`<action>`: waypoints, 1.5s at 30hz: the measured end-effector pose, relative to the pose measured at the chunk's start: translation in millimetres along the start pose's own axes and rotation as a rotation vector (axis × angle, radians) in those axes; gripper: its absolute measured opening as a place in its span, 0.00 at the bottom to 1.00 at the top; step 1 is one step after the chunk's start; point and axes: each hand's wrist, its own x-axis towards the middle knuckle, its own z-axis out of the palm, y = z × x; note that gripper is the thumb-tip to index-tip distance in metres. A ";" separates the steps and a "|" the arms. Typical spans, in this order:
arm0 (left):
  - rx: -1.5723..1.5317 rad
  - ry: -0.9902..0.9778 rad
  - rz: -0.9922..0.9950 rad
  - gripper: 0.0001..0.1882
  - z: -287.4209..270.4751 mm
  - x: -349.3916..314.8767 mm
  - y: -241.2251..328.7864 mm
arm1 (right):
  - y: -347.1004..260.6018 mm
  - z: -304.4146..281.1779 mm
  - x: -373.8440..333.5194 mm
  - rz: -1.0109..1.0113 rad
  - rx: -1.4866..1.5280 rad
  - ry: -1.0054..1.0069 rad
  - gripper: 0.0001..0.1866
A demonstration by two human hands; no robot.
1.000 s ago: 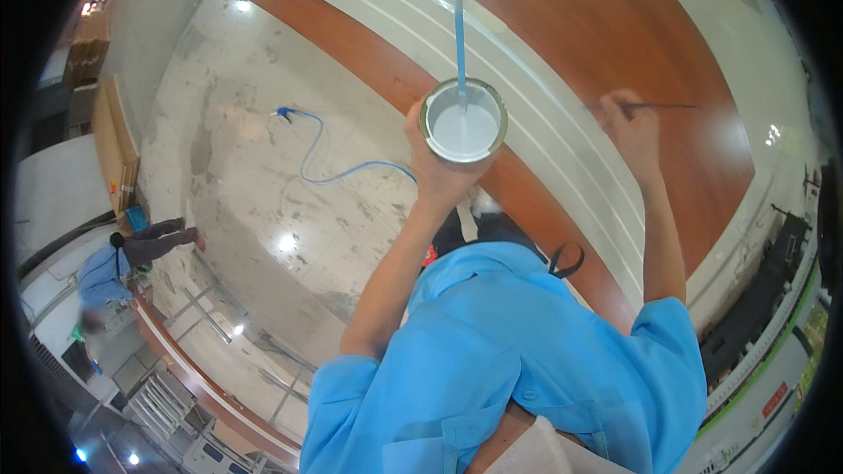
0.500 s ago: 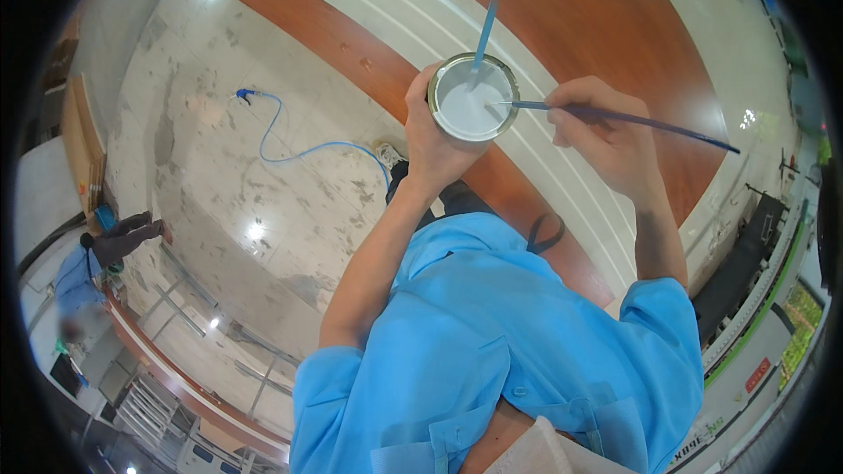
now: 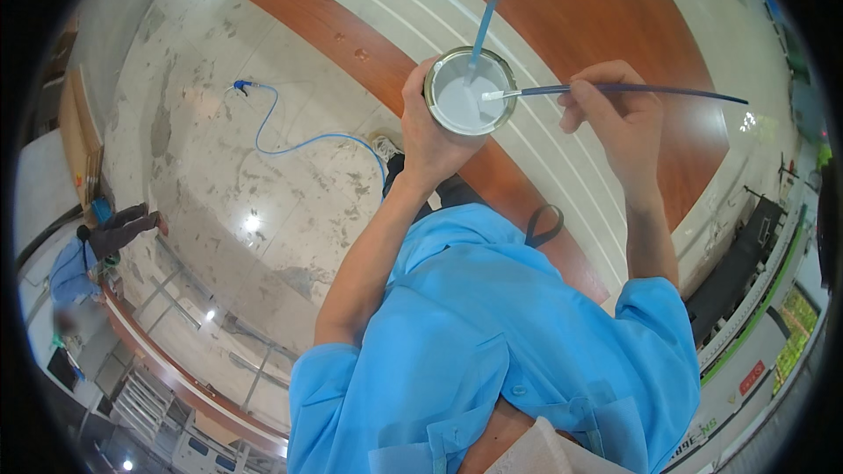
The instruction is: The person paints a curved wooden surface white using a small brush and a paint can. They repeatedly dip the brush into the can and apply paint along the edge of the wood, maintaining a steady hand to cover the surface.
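My left hand is wrapped round the side of an open metal paint can, whose mouth faces up at me. Pale white-grey paint fills the inside. A flat stirring stick stands in the paint, bluish toward its lower part, and leans against the far rim. Between the thumb and fingers of my right hand is a slim paintbrush with a dark blue handle. Its white-coated bristles lie over the can's mouth at the right rim; whether they touch the paint I cannot tell.
A long curved panel with wood-brown bands and white stripes lies under the can. On the stained floor a blue air hose ends in a blue blow gun. At far left another person stands beside a brown-topped counter.
The brush's bristle end has risen out of the paint to the can's right rim, and its handle now lies more level. My left hand still holds the can, tilted slightly differently.
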 end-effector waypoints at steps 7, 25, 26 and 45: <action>-0.045 -0.023 -0.052 0.57 10.3 -1.8 -4.9 | 49.6 -4.5 -2.1 0.154 0.463 0.174 0.06; 0.042 -0.040 -0.124 0.57 24.5 0.2 -16.5 | 118.2 -10.7 -16.7 0.150 0.813 0.104 0.06; 0.038 -0.035 -0.119 0.57 26.4 -0.2 -18.9 | 120.5 -12.6 -16.3 0.159 0.879 0.121 0.06; 0.078 0.023 -0.194 0.59 22.7 -6.0 -39.6 | 239.8 -16.9 29.7 0.234 0.449 0.618 0.09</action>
